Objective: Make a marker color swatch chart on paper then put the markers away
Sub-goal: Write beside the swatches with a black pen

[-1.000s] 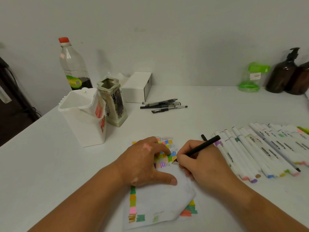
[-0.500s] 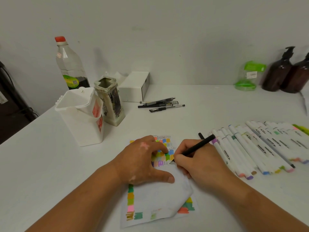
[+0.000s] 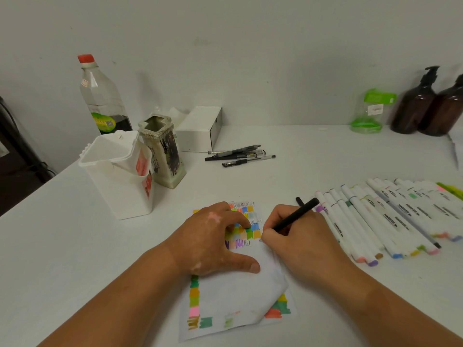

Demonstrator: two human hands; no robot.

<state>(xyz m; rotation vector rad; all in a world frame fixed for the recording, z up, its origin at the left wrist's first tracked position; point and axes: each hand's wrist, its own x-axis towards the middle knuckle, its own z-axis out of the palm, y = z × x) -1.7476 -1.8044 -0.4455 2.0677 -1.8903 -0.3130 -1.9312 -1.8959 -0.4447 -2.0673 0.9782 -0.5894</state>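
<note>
Paper (image 3: 238,294) lies on the table (image 3: 75,246) just in front of the person, with colour swatches down its left edge, along its near edge and packed at its far end. Its near right corner curls up, and more swatches show beneath.

The left hand (image 3: 213,242) rests on the paper's far half, fingertips bent down onto the swatches and thumb flat on the blank middle. It pins the sheet and grasps nothing. The right hand (image 3: 300,240), at the paper's right edge, pinches a black pen (image 3: 297,216); its tip is hidden behind the fingers, by some scribbled lines.

The markers (image 3: 375,219) lie capped in a row right of the paper, just beyond the right hand. A white holder (image 3: 117,176) stands well off to the paper's far left.

Likely trouble:
- If any ink is wet, the left fingertips sitting on the swatches could smear it.
- If the left hand lifts, the pen's drag may shift the sheet.
- The curled corner could fold under the right wrist.
- That wrist, swinging out, could knock the nearest markers into a roll.
</note>
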